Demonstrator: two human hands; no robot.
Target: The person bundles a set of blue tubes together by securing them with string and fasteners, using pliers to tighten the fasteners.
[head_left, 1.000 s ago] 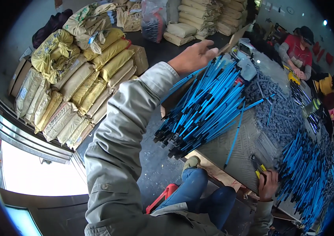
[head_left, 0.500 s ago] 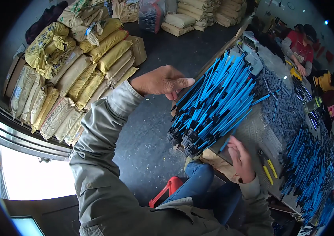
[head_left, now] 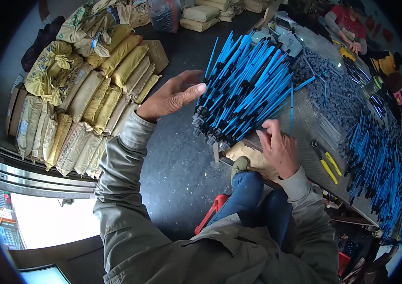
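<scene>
Since half a second ago, the left hand (head_left: 175, 97) has drawn back to nine o'clock of the bundle of blue rods (head_left: 246, 80), fingers spread flat, gripping nothing. From the head view, the right hand (head_left: 279, 146) presses open-palmed at the bundle's six o'clock on the workbench (head_left: 305, 137). Squaring the black capped ends (head_left: 208, 130) evenly probably works best, tapping gently.

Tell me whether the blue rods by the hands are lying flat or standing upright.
Lying flat. The blue rods rest in a stacked pile on the table, black ends overhanging its edge, between the left hand and right hand.
</scene>
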